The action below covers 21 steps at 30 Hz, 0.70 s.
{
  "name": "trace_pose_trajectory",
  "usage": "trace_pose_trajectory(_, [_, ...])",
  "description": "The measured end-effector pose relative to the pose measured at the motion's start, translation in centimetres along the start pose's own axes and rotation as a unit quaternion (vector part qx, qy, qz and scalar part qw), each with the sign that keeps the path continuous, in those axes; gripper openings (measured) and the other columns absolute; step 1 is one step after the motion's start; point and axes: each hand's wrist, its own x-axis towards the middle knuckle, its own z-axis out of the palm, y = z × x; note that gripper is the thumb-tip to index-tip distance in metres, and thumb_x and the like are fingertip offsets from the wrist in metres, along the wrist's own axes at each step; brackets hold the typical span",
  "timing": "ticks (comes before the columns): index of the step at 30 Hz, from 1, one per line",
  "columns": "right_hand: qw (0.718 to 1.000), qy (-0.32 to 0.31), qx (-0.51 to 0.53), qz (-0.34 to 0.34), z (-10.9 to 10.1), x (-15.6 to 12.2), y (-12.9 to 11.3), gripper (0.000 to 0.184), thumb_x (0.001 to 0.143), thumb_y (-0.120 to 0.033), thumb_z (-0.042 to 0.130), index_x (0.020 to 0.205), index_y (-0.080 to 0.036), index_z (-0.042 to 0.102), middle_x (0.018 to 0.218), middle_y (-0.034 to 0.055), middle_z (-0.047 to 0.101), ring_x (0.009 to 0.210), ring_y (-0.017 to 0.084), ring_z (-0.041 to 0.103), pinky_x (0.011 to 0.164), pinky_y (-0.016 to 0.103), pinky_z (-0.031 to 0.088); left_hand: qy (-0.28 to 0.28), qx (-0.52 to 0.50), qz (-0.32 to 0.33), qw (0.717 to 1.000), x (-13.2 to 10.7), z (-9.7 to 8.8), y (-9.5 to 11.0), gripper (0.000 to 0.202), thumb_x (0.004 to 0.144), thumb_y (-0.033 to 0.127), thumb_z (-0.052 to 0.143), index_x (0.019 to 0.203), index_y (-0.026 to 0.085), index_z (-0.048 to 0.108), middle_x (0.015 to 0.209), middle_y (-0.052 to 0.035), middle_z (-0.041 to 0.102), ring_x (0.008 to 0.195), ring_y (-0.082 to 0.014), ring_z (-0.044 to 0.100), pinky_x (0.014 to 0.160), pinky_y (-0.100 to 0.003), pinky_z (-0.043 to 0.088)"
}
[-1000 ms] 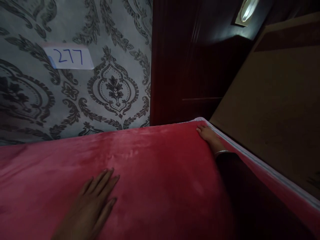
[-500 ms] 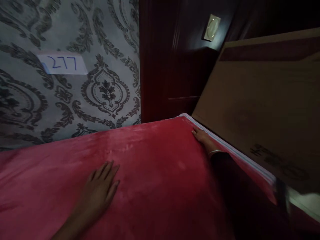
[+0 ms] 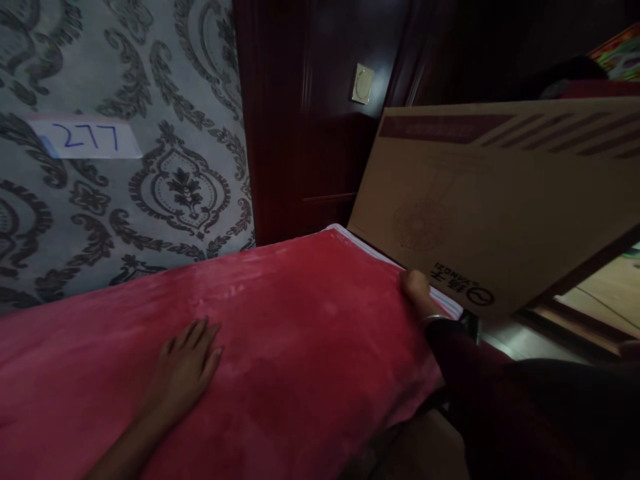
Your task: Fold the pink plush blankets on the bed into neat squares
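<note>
View: turned toward 3 o'clock since half a second ago; I now get the printing on the box [image 3: 480, 193] clearly, and the card [image 3: 90, 138] marked 277 has slid toward 9 o'clock.
Right hand [image 3: 416, 287]: at 4 o'clock, further along the edge from the far corner than before. A second ago I saw its fingers laid out near that corner; now they are bent and mostly hidden, the back of the hand toward me.
Right grip: on the white trim [image 3: 367, 247] edge — whether it pinches cloth, I cannot tell.
Right arm: sleeve [image 3: 475, 387] dark, reaching in from 5 o'clock, bracelet [image 3: 434, 320] at the wrist.
Left hand [image 3: 185, 360]: at 8 o'clock, much as before — palm down on the cloth, fingers toward 1 o'clock, thumb apart. Open, gripping nothing.
Left arm: bare, entering from 7 o'clock.
Cover [image 3: 280, 327]: red, spread from 9 o'clock through 6, both hands on it; its corner sits near 12.
Around it: wallpaper [image 3: 180, 193] at 10 o'clock, dark panel [image 3: 280, 133] at 11, box at 3 just past the trim.
</note>
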Motion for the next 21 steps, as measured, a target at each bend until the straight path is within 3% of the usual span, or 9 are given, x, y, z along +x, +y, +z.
trace_pose_trajectory(6, [1.0,-0.006,0.017,0.007,0.4,0.6,-0.2,0.042,0.1,-0.03,0.049,0.124,-0.006,0.073,0.124,0.0247,0.072,0.119,0.034,0.069,0.093,0.037,0.055,0.01,-0.028,0.002,1.0,0.0,-0.2,-0.1,0.066,0.096,0.048,0.033,0.146,0.015,0.06,0.156,-0.016,0.052,0.145,-0.0365,0.047,0.114,-0.057,0.04])
trace_pose_trajectory(10, [1.0,-0.014,0.021,0.014,-0.3,0.3,1.4,0.043,0.099,-0.039,0.054,0.121,-0.008,0.075,0.121,0.0238,0.073,0.118,0.034,0.07,0.093,0.038,0.055,0.01,-0.029,0.008,0.999,0.0,0.2,-0.3,0.067,0.094,0.051,0.037,0.149,0.018,0.057,0.16,-0.014,0.047,0.149,-0.0377,0.04,0.116,-0.058,0.037])
trace_pose_trajectory(16, [0.998,0.019,0.025,0.049,-1.3,-3.4,5.5,0.052,0.102,-0.042,0.043,0.121,-0.005,0.074,0.122,0.0285,0.071,0.12,0.036,0.068,0.099,0.042,0.053,0.004,-0.019,0.016,1.0,0.5,0.7,-0.5,0.067,0.095,0.05,0.035,0.149,0.016,0.057,0.161,-0.016,0.047,0.15,-0.0392,0.039,0.116,-0.059,0.035])
trace_pose_trajectory(21, [0.995,0.038,0.044,0.086,-1.6,-5.8,7.7,0.044,0.097,-0.034,0.047,0.117,-0.008,0.076,0.116,0.0257,0.073,0.113,0.035,0.071,0.092,0.04,0.056,0.003,-0.014,0.018,1.0,0.7,0.4,-0.4,0.067,0.096,0.048,0.032,0.148,0.015,0.058,0.16,-0.017,0.047,0.149,-0.0393,0.04,0.114,-0.06,0.037])
